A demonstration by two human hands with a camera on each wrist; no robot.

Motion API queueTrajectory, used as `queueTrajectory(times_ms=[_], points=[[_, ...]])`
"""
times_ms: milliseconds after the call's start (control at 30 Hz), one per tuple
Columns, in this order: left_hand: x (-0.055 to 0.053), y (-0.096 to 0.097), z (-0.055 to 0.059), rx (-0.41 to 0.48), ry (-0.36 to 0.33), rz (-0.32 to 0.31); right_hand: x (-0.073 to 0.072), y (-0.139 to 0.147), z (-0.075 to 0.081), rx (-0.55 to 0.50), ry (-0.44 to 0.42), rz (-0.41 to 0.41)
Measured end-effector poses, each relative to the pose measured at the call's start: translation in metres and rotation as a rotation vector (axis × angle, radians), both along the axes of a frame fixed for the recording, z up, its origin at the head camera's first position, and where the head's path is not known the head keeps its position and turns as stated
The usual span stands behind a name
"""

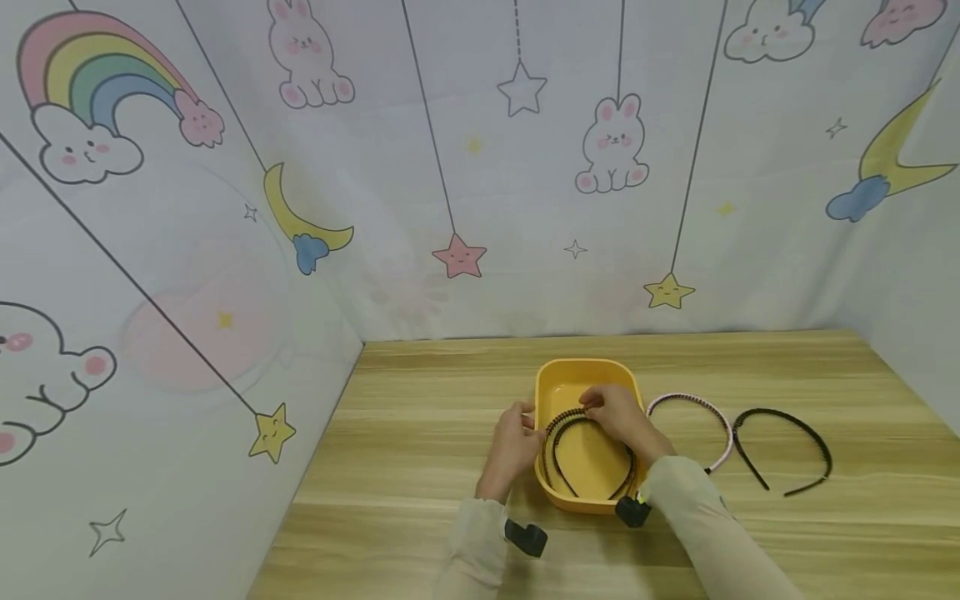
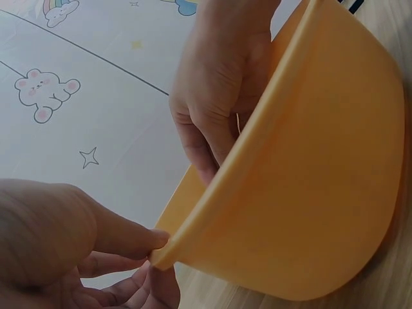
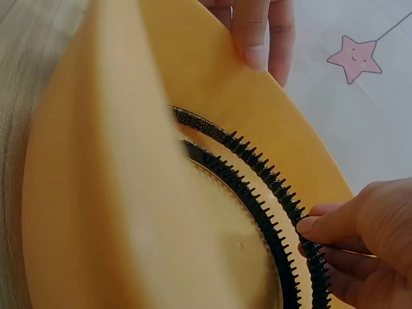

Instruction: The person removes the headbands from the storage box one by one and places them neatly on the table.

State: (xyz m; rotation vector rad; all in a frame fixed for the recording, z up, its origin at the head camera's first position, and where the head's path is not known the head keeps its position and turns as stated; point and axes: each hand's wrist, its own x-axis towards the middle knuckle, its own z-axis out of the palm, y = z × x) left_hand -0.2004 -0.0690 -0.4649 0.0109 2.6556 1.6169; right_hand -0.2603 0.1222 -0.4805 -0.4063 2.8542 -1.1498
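Observation:
A yellow plastic bin (image 1: 585,505) stands on the table with two dark toothed headbands inside it. My left hand (image 1: 512,446) pinches the bin's left rim between thumb and fingers, as the left wrist view shows. Reaching into the bin, my right hand (image 1: 617,414) pinches the outer, glittery black headband (image 3: 278,183) at its toothed curve. Inside that one lies the smaller black headband (image 3: 262,219), apart from my fingers. In the left wrist view the bin wall (image 2: 309,174) hides the headbands and my right fingertips.
To the right of the bin lie a pink headband (image 1: 726,427) with dark teeth and a black headband (image 1: 821,442), close to each other on the wood-grain table (image 1: 405,450). A patterned white curtain (image 1: 495,175) borders the table at the back and sides.

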Motion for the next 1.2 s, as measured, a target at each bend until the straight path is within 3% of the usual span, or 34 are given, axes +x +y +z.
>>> queueTrajectory(times_ms=[667,1200], points=[[0.002,0.000,0.001,-0.025,-0.007,0.003,-0.001,0.005,0.020,-0.007,0.011,-0.009],[0.003,0.002,0.005,-0.027,-0.028,0.012,-0.008,0.018,0.053,-0.010,0.021,-0.043]])
